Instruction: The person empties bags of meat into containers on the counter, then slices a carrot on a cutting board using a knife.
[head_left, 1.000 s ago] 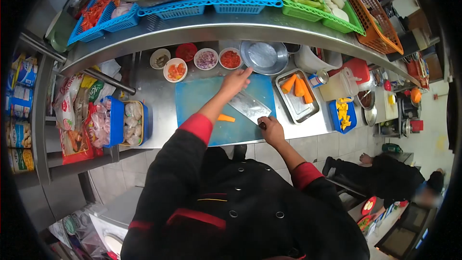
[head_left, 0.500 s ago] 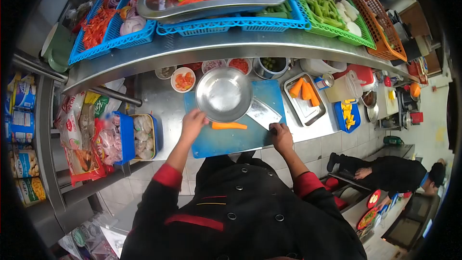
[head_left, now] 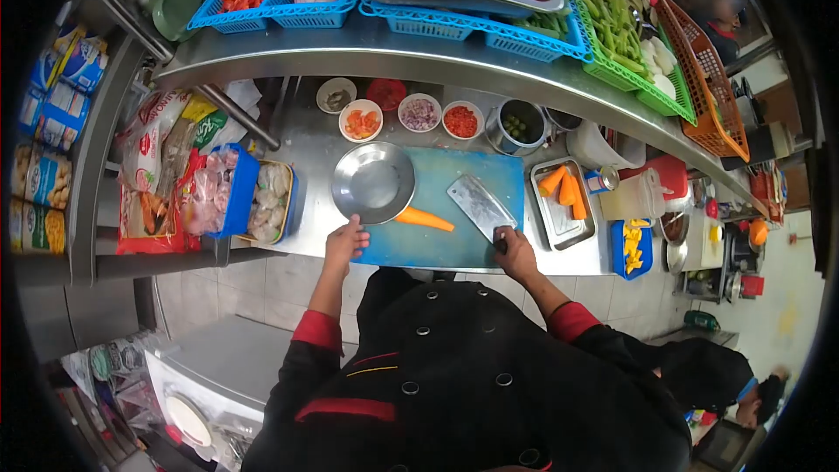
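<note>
Two hands out: right hand (head_left: 517, 255) grips the cleaver (head_left: 480, 206), best kept flat near the board (head_left: 428, 252)'s right edge; left hand (head_left: 344, 245) half-curled at the bowl (head_left: 374, 182)'s rim, grip unclear.

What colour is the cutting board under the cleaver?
Blue; the cutting board shows best in the head view.

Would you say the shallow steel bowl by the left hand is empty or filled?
Empty: the steel bowl faces up, and bare, shiny metal shows across its bottom, with no food in it.
</note>
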Available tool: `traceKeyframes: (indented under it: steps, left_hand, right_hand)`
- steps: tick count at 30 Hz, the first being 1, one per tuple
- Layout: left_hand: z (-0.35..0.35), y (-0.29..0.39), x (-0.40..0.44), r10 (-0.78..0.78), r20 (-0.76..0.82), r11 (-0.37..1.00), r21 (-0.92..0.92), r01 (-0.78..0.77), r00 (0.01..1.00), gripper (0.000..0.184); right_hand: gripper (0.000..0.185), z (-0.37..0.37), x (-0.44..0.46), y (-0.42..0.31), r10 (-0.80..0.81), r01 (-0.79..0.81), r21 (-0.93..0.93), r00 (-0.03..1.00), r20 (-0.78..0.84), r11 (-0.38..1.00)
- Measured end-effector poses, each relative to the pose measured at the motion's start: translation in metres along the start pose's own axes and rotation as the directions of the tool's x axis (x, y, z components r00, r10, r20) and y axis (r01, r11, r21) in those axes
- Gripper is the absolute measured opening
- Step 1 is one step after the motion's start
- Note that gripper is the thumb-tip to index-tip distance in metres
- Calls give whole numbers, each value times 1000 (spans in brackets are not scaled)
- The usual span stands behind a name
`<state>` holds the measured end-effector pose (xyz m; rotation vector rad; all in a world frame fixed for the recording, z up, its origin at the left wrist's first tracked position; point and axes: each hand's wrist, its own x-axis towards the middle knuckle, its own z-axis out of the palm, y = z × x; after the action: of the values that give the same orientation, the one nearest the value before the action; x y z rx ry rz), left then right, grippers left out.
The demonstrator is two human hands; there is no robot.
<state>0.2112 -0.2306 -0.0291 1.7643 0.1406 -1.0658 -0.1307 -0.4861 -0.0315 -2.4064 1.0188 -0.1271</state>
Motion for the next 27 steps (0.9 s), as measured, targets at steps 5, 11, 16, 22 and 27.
traceKeyframes:
  steps: [5,11,16,22,27]
  left_hand:
    - [47,-19,-31,414,62,828,388,-404,908,29]
    - [129,20,-51,832,509,-123,556,-822,221,19]
    - [163,16,-11,488,695,-433,718,-545,527,24]
    - [228,5,-26,575,792,-402,490,-773,203,20]
    - [237,3,-26,642,732,-260,488,-833,229,26]
  right_hand:
    - [45,-61,-14,-11,165,-204,306,975,150,930]
    - [33,-92,-30,22,193,-220,268,973,125,938]
    - [24,-88,-36,37,149,-186,162,966,212,969]
    - [31,-69,-33,62,177,-252,217,933,315,943]
    - [44,-81,-23,37,67,-105,126,960,271,987]
